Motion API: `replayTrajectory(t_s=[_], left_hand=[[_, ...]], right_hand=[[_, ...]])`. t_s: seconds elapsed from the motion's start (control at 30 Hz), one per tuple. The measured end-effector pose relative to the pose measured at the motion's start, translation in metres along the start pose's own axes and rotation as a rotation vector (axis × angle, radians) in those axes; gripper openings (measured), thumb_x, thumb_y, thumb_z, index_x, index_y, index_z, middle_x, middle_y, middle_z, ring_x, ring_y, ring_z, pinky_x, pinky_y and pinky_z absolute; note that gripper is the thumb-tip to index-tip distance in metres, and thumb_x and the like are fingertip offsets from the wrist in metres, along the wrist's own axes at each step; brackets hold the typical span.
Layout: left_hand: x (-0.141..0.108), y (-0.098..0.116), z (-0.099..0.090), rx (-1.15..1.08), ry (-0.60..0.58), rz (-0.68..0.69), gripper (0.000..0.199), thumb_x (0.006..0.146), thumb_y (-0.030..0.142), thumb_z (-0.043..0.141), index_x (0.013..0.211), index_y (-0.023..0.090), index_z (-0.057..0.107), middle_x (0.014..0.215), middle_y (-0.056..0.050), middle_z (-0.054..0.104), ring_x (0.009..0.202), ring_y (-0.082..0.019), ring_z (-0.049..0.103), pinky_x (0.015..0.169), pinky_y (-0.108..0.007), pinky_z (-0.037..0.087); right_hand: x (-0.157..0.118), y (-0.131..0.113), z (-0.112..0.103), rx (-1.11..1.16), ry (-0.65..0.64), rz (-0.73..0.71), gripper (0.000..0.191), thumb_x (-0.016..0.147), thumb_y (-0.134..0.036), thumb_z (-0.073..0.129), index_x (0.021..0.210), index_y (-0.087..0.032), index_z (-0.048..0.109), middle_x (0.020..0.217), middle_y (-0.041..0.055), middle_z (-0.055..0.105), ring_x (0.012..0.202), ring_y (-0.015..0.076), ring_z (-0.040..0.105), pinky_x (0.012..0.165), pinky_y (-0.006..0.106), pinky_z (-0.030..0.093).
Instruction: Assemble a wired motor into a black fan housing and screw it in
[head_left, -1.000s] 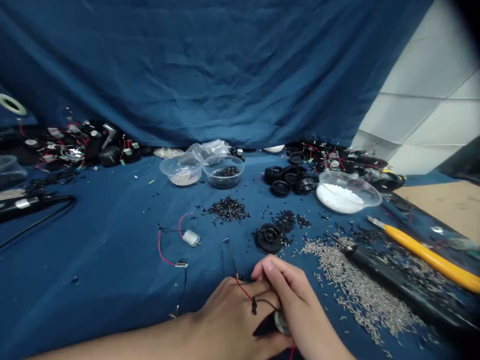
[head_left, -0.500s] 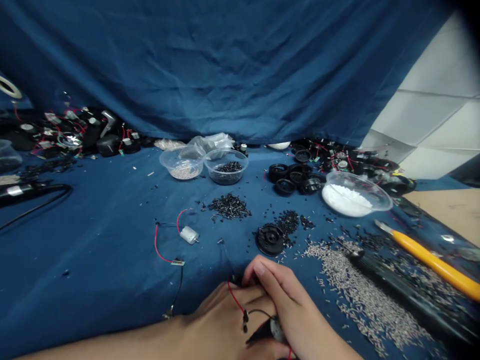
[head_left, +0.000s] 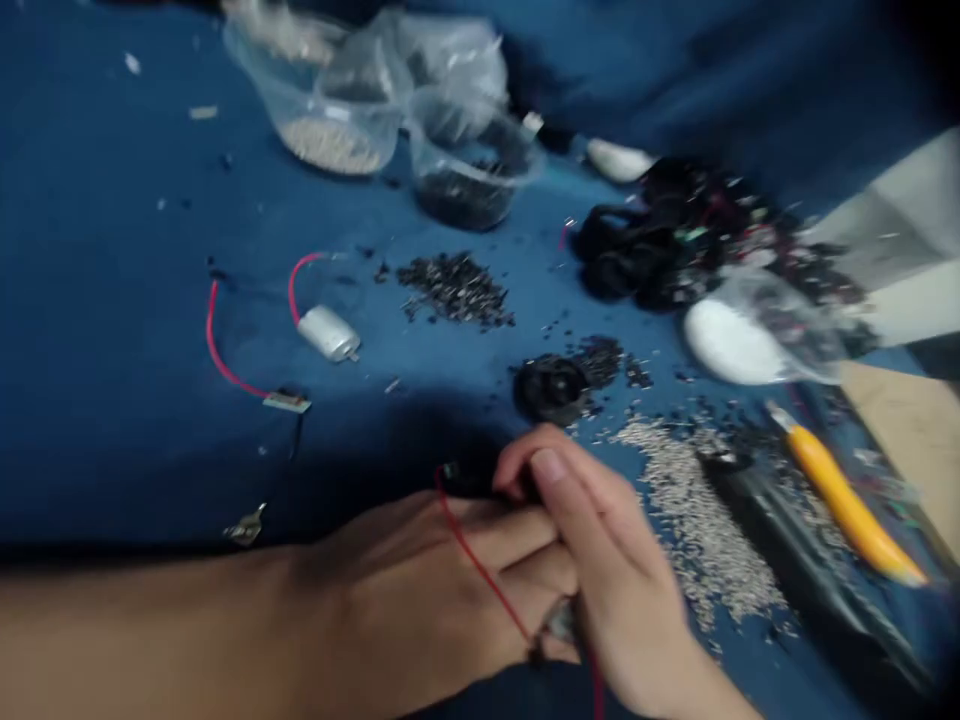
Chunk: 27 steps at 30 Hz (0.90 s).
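Note:
My left hand (head_left: 420,570) reaches in from the left and my right hand (head_left: 607,540) from the lower right, the two overlapping. Between them they grip a small silver motor (head_left: 561,622), mostly hidden by fingers. A red wire (head_left: 480,570) runs across the back of my left hand from the motor. Up-left of my hands, a second silver motor (head_left: 328,333) lies on the blue cloth (head_left: 135,300), with its red wire (head_left: 217,345) ending at a metal tab (head_left: 285,402). A black plastic wheel (head_left: 553,389) lies just above my right hand.
Right of my hands spreads a pile of small silver pieces (head_left: 697,510), next to a black tool handle (head_left: 780,540) and a yellow utility knife (head_left: 847,505). Plastic bowls (head_left: 330,120) and black wired parts (head_left: 675,240) stand behind.
The view has swung down and tilted, and it is blurred. Everything on the cloth appears shifted and rotated. My hands still grip the motor together.

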<state>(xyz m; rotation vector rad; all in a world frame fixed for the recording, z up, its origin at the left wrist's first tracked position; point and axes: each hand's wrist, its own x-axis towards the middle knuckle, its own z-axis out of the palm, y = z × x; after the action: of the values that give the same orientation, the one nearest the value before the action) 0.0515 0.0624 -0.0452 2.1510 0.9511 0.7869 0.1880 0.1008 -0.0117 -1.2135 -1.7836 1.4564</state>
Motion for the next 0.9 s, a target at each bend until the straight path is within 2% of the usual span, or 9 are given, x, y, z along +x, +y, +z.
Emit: replayTrajectory(t_s=[0.03, 0.13, 0.23, 0.33, 0.5, 0.63, 0.83, 0.9], left_hand=[[0.002, 0.001, -0.004, 0.004, -0.006, 0.067, 0.025, 0.101, 0.026, 0.037, 0.112, 0.017, 0.058, 0.107, -0.006, 0.065, 0.096, -0.021, 0.065, 0.08, -0.028, 0.053], [0.007, 0.001, -0.018, 0.022, -0.015, 0.121, 0.024, 0.096, 0.011, 0.039, 0.103, 0.016, 0.061, 0.097, -0.009, 0.066, 0.092, -0.02, 0.065, 0.077, -0.027, 0.052], [0.006, 0.001, -0.027, 0.06, -0.037, 0.116, 0.015, 0.096, 0.02, 0.049, 0.098, 0.016, 0.063, 0.094, -0.008, 0.068, 0.083, -0.022, 0.066, 0.068, -0.029, 0.051], [0.003, 0.001, -0.025, 0.028, -0.01, 0.05, 0.019, 0.09, 0.034, 0.063, 0.093, 0.014, 0.065, 0.091, -0.005, 0.07, 0.072, -0.019, 0.066, 0.06, -0.029, 0.048], [0.005, 0.001, -0.024, -0.04, -0.024, -0.103, 0.022, 0.084, 0.036, 0.069, 0.08, 0.014, 0.067, 0.073, -0.004, 0.069, 0.063, -0.019, 0.063, 0.054, -0.028, 0.039], [0.004, 0.007, -0.031, -0.245, -0.053, -0.182, 0.016, 0.081, 0.029, 0.068, 0.076, 0.014, 0.067, 0.059, 0.0, 0.063, 0.055, -0.014, 0.057, 0.05, -0.024, 0.038], [0.01, 0.01, -0.038, -0.808, -0.315, -0.497, 0.023, 0.089, 0.02, 0.055, 0.068, 0.013, 0.057, 0.051, 0.004, 0.055, 0.038, -0.009, 0.05, 0.039, -0.019, 0.043], [0.014, 0.009, -0.038, -0.934, -0.338, -0.577, 0.022, 0.09, 0.016, 0.052, 0.069, 0.012, 0.057, 0.051, 0.004, 0.056, 0.037, -0.008, 0.051, 0.038, -0.019, 0.044]], right_hand=[[0.0, -0.002, 0.0, -0.008, 0.029, 0.005, 0.031, 0.103, -0.031, 0.037, 0.08, -0.023, 0.057, 0.072, -0.0037, 0.051, 0.067, 0.0092, 0.046, 0.062, 0.022, 0.036], [0.001, -0.009, -0.001, -0.02, 0.093, 0.041, 0.031, 0.102, -0.032, 0.039, 0.08, -0.023, 0.058, 0.072, -0.0032, 0.051, 0.064, 0.0099, 0.044, 0.059, 0.022, 0.036], [0.0, -0.009, 0.0, -0.041, 0.094, 0.033, 0.031, 0.101, -0.034, 0.041, 0.079, -0.023, 0.059, 0.073, -0.0025, 0.053, 0.065, 0.0104, 0.045, 0.06, 0.022, 0.036], [0.002, -0.003, 0.002, -0.054, 0.025, 0.045, 0.035, 0.1, -0.039, 0.043, 0.077, -0.02, 0.06, 0.073, -0.0014, 0.054, 0.068, 0.0108, 0.047, 0.063, 0.021, 0.038], [0.009, -0.002, 0.002, 0.004, 0.006, 0.132, 0.044, 0.099, -0.049, 0.041, 0.076, -0.017, 0.062, 0.07, 0.0003, 0.056, 0.066, 0.012, 0.052, 0.064, 0.024, 0.041], [0.01, -0.008, 0.005, -0.076, -0.051, 0.133, 0.049, 0.098, -0.052, 0.04, 0.072, -0.017, 0.062, 0.063, -0.0006, 0.057, 0.058, 0.0108, 0.052, 0.058, 0.023, 0.04], [0.008, -0.013, 0.002, -0.183, -0.084, 0.08, 0.05, 0.097, -0.054, 0.039, 0.067, -0.019, 0.06, 0.058, 0.0017, 0.059, 0.055, 0.015, 0.058, 0.051, 0.026, 0.043], [0.01, -0.011, 0.0, -0.189, -0.098, 0.084, 0.05, 0.097, -0.055, 0.038, 0.068, -0.02, 0.06, 0.058, 0.0023, 0.06, 0.055, 0.0154, 0.059, 0.048, 0.026, 0.043]])
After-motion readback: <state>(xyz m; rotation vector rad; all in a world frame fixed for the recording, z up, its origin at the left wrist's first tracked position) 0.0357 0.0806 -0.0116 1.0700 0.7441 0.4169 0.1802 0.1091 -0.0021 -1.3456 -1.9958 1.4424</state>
